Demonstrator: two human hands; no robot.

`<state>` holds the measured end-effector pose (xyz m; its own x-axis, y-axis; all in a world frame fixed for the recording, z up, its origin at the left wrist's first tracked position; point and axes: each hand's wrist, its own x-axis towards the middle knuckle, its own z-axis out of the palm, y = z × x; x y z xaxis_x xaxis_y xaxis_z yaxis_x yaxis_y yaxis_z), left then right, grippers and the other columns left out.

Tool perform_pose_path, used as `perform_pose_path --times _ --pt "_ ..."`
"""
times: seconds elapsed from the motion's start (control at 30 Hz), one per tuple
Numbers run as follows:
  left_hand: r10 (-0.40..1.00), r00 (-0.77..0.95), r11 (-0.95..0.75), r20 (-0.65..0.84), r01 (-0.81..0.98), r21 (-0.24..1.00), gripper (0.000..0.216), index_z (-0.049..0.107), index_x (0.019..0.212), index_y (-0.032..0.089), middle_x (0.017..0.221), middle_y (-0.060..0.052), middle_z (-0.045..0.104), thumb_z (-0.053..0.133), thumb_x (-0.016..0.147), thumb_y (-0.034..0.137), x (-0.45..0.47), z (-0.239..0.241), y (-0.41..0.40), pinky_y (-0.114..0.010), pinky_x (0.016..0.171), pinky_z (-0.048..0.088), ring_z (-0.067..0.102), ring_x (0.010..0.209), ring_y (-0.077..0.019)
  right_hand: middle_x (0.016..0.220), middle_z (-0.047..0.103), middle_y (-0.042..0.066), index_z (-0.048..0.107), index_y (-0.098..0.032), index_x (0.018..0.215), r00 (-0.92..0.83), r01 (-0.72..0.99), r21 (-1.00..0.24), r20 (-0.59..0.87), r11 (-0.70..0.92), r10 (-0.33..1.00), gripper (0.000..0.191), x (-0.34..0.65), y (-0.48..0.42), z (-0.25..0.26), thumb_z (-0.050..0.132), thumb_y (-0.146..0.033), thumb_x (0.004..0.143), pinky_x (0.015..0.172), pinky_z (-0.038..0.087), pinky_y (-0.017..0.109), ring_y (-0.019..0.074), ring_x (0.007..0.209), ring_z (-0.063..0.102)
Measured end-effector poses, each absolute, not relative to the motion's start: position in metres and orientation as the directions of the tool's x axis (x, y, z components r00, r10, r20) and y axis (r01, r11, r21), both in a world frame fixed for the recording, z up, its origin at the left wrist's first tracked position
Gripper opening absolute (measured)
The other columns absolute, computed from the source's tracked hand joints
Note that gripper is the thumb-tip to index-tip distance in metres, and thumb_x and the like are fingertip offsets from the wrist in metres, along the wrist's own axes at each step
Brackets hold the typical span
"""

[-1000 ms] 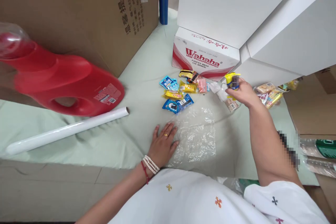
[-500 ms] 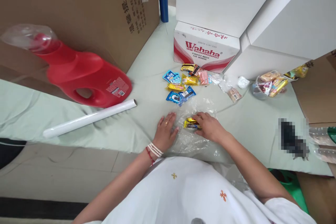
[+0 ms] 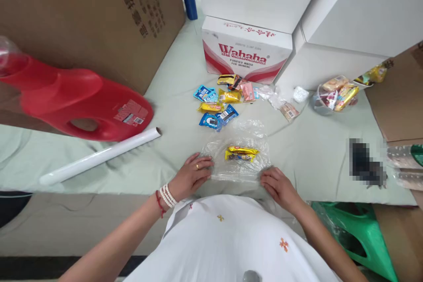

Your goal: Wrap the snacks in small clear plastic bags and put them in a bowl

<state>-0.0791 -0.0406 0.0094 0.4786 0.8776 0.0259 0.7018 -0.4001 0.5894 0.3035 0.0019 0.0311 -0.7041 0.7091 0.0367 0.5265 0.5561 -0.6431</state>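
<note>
A thin clear plastic sheet (image 3: 251,134), crinkled, lies spread on the cloth-covered table in front of me. Two yellow-wrapped snack bars (image 3: 243,152) rest side by side on its middle. My left hand (image 3: 191,175), with a ring and a beaded bracelet, is closed at the sheet's near left edge, fingers together on the film. At the near right corner, my right hand (image 3: 280,188) pinches the film with bent fingers. Beyond the sheet lies a loose pile of wrapped snacks, among them a blue packet (image 3: 209,120) and a yellow packet (image 3: 229,96).
A white roll (image 3: 102,155) and a large red jug (image 3: 89,105) lie at the left by a brown carton (image 3: 109,66). A Wahaha box (image 3: 244,55) stands behind the snacks. To the right are a clear tub (image 3: 319,105) of snacks and a green stool (image 3: 366,233) below the table.
My right hand has left the snack bars and moved to the sheet's near right corner. My left hand has shifted left and nearer to me, its fingers now closed. The view has shifted slightly.
</note>
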Motion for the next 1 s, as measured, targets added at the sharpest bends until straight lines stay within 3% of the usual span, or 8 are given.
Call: perform_pose_path --times 0.1,0.23,0.37,0.43,0.57,0.67,0.8,1.0 --pt "0.877 0.479 -0.385 0.040 0.651 0.654 0.022 0.069 0.099 0.024 0.109 -0.006 0.077 0.048 0.102 0.029 -0.081 0.024 -0.013 -0.049 0.117 0.038 0.066 0.121 -0.0222 0.088 0.068 0.006 0.065 -0.022 0.100 -0.734 0.493 -0.686 0.001 0.535 0.679 0.022 0.305 0.032 0.052 0.045 -0.027 0.106 0.078 0.051 0.036 0.0213 0.084 0.060" --pt "0.875 0.479 -0.389 0.078 0.596 0.703 0.022 0.069 0.096 0.022 0.108 -0.008 0.077 0.050 0.100 0.032 -0.079 0.046 0.014 -0.043 0.108 0.048 0.067 0.116 -0.0225 0.098 0.070 0.007 0.067 -0.022 0.108 -0.823 0.424 -0.724 -0.056 0.545 0.565 0.022 0.303 0.073 0.085 0.051 -0.037 0.105 0.083 0.050 0.034 0.0208 0.092 0.062" --pt "0.831 0.554 -0.457 0.043 0.637 0.620 0.020 0.072 0.086 0.024 0.135 -0.009 0.069 0.055 0.095 0.032 -0.078 0.045 0.005 -0.058 0.121 0.030 0.056 0.137 -0.0300 0.096 0.070 0.008 0.070 -0.020 0.106 -0.730 0.558 -0.619 -0.048 0.553 0.682 0.026 0.275 0.097 0.089 0.051 -0.039 0.105 0.082 0.048 0.034 0.0217 0.091 0.060" --pt "0.806 0.592 -0.477 -0.007 0.657 0.583 0.018 0.072 0.088 0.024 0.145 -0.009 0.063 0.057 0.092 0.032 -0.078 0.038 -0.009 -0.066 0.123 0.018 0.048 0.144 -0.0334 0.107 0.069 0.011 0.068 -0.019 0.119 -0.712 0.620 -0.512 -0.047 0.595 0.701 0.030 0.252 0.101 0.083 0.059 -0.041 0.101 0.087 0.046 0.036 0.0254 0.100 0.057" --pt "0.879 0.475 -0.353 -0.032 0.695 0.626 0.038 0.061 0.132 0.023 0.151 -0.014 0.057 0.046 0.099 0.036 -0.075 0.028 -0.029 -0.065 0.124 0.013 0.050 0.144 -0.0280 0.122 0.064 0.015 0.061 -0.019 0.134 -0.768 0.639 -0.365 -0.246 0.678 0.591 0.059 0.209 0.099 0.071 0.081 -0.042 0.083 0.094 0.042 0.041 0.0319 0.114 0.051" --pt "0.955 0.292 -0.194 -0.052 0.746 0.637 0.041 0.063 0.129 0.023 0.147 -0.013 0.062 0.031 0.105 0.033 -0.068 0.023 -0.031 -0.061 0.123 0.022 0.057 0.136 -0.0233 0.116 0.065 0.014 0.064 -0.019 0.126 -0.724 0.687 -0.269 -0.333 0.675 0.604 0.045 0.196 0.094 0.068 0.077 -0.030 0.085 0.089 0.040 0.039 0.0321 0.111 0.052" --pt "0.957 0.275 -0.178 -0.098 0.816 0.550 0.026 0.071 0.097 0.023 0.149 -0.011 0.060 0.048 0.099 0.035 -0.063 0.017 -0.028 -0.066 0.121 0.021 0.058 0.135 -0.0280 0.109 0.069 0.011 0.065 -0.019 0.114 -0.718 0.692 -0.309 -0.390 0.653 0.577 0.028 0.203 0.098 0.067 0.070 -0.024 0.087 0.085 0.038 0.033 0.0274 0.102 0.056" --pt "0.943 0.322 -0.249 -0.087 0.853 0.459 0.049 0.063 0.133 0.028 0.164 -0.012 0.041 0.070 0.085 0.039 -0.065 0.014 -0.039 -0.072 0.122 0.010 0.035 0.152 -0.0361 0.098 0.071 0.007 0.063 -0.020 0.104 -0.672 0.740 -0.360 -0.411 0.568 0.616 0.021 0.210 0.102 0.069 0.069 -0.036 0.092 0.077 0.036 0.028 0.0230 0.093 0.060"
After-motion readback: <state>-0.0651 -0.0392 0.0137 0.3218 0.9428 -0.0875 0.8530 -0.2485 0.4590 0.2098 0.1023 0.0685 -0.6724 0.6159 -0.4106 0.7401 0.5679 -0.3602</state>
